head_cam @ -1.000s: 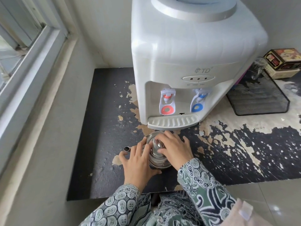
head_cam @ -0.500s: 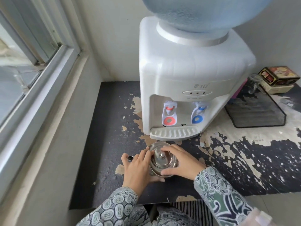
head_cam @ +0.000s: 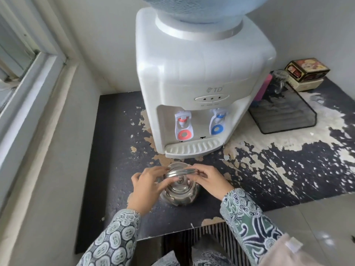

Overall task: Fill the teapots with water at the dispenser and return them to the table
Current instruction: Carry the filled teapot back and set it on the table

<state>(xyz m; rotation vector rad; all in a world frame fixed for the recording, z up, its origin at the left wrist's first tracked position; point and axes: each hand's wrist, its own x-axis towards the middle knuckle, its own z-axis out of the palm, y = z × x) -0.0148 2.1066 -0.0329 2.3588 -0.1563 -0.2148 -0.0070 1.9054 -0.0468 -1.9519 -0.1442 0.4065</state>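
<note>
A small steel teapot [head_cam: 180,194] stands on the worn black surface just in front of the white water dispenser [head_cam: 194,73]. Its round steel lid [head_cam: 181,172] is raised off the pot and tilted, nearly edge-on to me. My left hand [head_cam: 148,187] pinches the lid's left edge, thumb underneath. My right hand [head_cam: 209,181] pinches its right edge. The dispenser's red tap [head_cam: 183,127] and blue tap [head_cam: 218,123] hang above the drip tray [head_cam: 192,148], a little beyond the pot. The pot's spout and handle are hidden by my hands.
A black mesh tray [head_cam: 284,116] lies right of the dispenser, with a glass mug [head_cam: 279,81] and stacked boxes [head_cam: 307,71] behind it. A wall ledge and window frame [head_cam: 38,77] run along the left. The blue water bottle [head_cam: 199,8] tops the dispenser.
The lid, which sat flat on the teapot with its knob showing, is now lifted and tilted between both hands. My view has pulled back and up from the dispenser.
</note>
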